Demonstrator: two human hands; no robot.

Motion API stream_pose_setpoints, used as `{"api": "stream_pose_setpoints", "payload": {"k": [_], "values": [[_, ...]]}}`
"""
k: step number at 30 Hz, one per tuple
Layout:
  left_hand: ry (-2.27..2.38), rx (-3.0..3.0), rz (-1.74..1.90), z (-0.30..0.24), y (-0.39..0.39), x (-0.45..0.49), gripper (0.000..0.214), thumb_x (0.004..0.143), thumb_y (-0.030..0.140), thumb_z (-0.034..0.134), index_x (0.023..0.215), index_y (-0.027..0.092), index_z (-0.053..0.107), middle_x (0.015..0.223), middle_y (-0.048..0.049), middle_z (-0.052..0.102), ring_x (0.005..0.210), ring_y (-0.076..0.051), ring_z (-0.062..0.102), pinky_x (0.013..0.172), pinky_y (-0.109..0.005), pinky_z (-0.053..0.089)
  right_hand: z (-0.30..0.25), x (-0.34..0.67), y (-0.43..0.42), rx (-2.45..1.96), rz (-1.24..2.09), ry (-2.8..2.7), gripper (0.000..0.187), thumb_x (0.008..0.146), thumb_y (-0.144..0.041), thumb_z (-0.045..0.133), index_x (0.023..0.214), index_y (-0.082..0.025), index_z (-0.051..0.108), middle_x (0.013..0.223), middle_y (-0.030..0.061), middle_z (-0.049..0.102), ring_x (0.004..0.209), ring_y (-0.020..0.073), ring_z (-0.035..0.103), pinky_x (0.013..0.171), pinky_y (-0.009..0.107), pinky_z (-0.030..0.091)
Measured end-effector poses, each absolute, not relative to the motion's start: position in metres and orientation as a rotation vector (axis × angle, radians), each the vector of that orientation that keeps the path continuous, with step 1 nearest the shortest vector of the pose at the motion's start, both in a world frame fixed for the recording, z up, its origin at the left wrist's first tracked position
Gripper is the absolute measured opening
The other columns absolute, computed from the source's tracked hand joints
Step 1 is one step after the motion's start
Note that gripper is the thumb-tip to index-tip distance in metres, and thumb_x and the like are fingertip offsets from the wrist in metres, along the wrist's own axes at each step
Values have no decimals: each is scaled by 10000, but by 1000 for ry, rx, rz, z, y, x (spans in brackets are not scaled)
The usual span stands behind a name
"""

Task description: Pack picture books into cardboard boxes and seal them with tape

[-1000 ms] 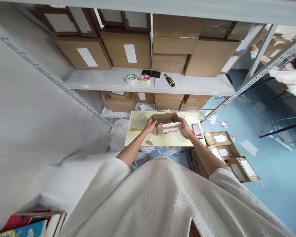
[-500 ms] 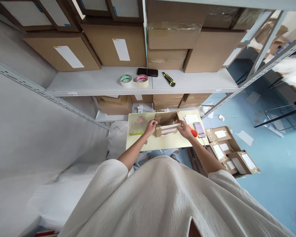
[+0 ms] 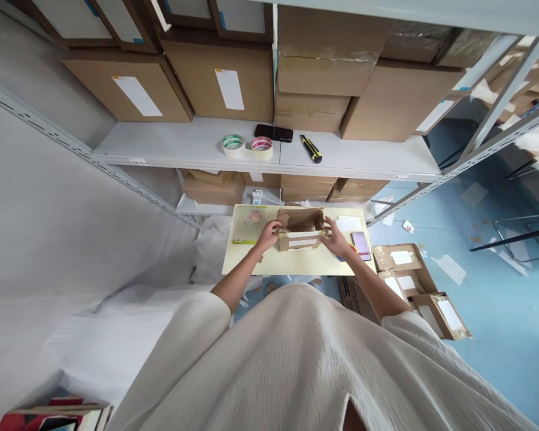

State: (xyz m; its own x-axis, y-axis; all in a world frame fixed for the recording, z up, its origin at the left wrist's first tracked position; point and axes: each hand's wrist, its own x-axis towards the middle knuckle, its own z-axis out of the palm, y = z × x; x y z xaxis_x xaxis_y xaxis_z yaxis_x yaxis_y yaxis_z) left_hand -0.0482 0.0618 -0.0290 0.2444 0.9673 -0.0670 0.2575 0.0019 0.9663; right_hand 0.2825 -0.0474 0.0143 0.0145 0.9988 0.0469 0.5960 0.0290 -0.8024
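A small open cardboard box (image 3: 296, 243) with white strips along its near side stands on the pale yellow table (image 3: 278, 263). My left hand (image 3: 268, 234) grips its left near corner, thumb and fingers closed on the edge. At the opposite corner my right hand (image 3: 335, 238) has its fingers closed round the cardboard. Left of the box lies a clear plastic folder (image 3: 250, 225) with a green edge. White paper (image 3: 348, 223) and a phone with a lit screen (image 3: 362, 245) lie to the right. A red and blue item beside the phone is mostly covered by my right hand.
On the shelf (image 3: 184, 143) ahead sit two tape rolls (image 3: 233, 145), a dark phone (image 3: 273, 133) and a yellow-black utility knife (image 3: 311, 149). Closed cartons (image 3: 224, 78) fill the rack behind. Opened cardboard boxes (image 3: 424, 287) lie on the blue floor at right. Books (image 3: 58, 416) are at lower left.
The box has turned slightly and shifted a little left, with both hands still on its corners. My right hand now covers more of the red item. The camera view has tilted slightly.
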Motion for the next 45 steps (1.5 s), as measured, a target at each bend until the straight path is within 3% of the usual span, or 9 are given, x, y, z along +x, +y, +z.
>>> {"api": "stream_pose_setpoints", "payload": {"k": [5, 8, 11, 16, 22, 27, 34, 41, 45], "values": [[1143, 1441, 711, -24, 62, -62, 563, 762, 199, 738, 1321, 256, 770, 1522, -141, 701, 1456, -342, 655, 1261, -546, 510, 15, 288, -38, -1595, 742, -1859, 596, 973, -438, 659, 1553, -303, 646, 1520, 129, 737, 1401, 373, 676, 1263, 624, 483], [1059, 1483, 538, -18, 64, -71, 1054, 743, 198, 779, 1743, 307, 463, 1786, -154, 463, 1620, -381, 490, 1279, -537, 488, 15, 291, -34, -1593, 746, -1884, 593, 980, -449, 656, 1555, -304, 655, 1521, 109, 743, 1397, 359, 675, 1254, 602, 491], [1062, 1578, 426, -13, 68, -73, 1262, 713, 226, 834, 1843, 306, 279, 1830, -168, 334, 1671, -421, 393, 1341, -546, 410, 15, 293, -32, -1600, 744, -1889, 592, 986, -478, 663, 1547, -292, 662, 1503, 111, 753, 1372, 360, 685, 1241, 602, 501], [1190, 1697, 317, -8, 72, -63, 1175, 694, 339, 915, 1776, 296, 458, 1643, -163, 474, 1616, -456, 429, 1378, -578, 341, 13, 293, -31, -1650, 763, -1853, 575, 1016, -527, 641, 1542, -297, 666, 1465, 106, 772, 1334, 366, 693, 1199, 599, 538], [1329, 1679, 343, 1, 66, -52, 831, 949, 657, 760, 1667, 287, 564, 1628, -165, 517, 1614, -404, 460, 1337, -482, 386, 13, 281, -23, -1806, 679, -1759, 614, 1036, -482, 580, 1606, -253, 571, 1479, 148, 749, 1310, 382, 697, 1132, 603, 580], [1447, 1706, 483, -3, 65, -39, 612, 1036, 506, 708, 1559, 219, 569, 1545, -196, 603, 1427, -351, 617, 1243, -498, 479, 21, 264, -8, -2062, 628, -1719, 781, 997, -363, 601, 1734, -211, 394, 1514, 210, 666, 1272, 406, 711, 1032, 583, 616], [1478, 1643, 510, -5, 69, -30, 1131, 948, 344, 826, 1843, 204, 150, 1642, -240, 558, 1375, -355, 665, 1186, -473, 512, 30, 264, 7, -2164, 677, -1802, 1051, 949, -335, 708, 1849, -259, 171, 1543, 228, 614, 1117, 391, 735, 938, 529, 614], [1449, 1588, 501, -5, 67, -38, 1304, 867, 338, 878, 1880, 233, 63, 1494, -187, 661, 1247, -277, 678, 1147, -420, 510, 18, 267, 4, -2044, 649, -1866, 879, 955, -320, 652, 1764, -218, 325, 1359, 163, 760, 1181, 379, 715, 995, 514, 598], [1373, 1585, 518, -16, 65, -46, 1412, 820, 325, 917, 1879, 272, -17, 1357, -137, 710, 1104, -234, 660, 1112, -428, 516, 7, 267, -1, -2026, 669, -1848, 1056, 928, -327, 651, 1835, -218, 123, 1207, 111, 808, 1086, 356, 725, 945, 492, 603]]}}
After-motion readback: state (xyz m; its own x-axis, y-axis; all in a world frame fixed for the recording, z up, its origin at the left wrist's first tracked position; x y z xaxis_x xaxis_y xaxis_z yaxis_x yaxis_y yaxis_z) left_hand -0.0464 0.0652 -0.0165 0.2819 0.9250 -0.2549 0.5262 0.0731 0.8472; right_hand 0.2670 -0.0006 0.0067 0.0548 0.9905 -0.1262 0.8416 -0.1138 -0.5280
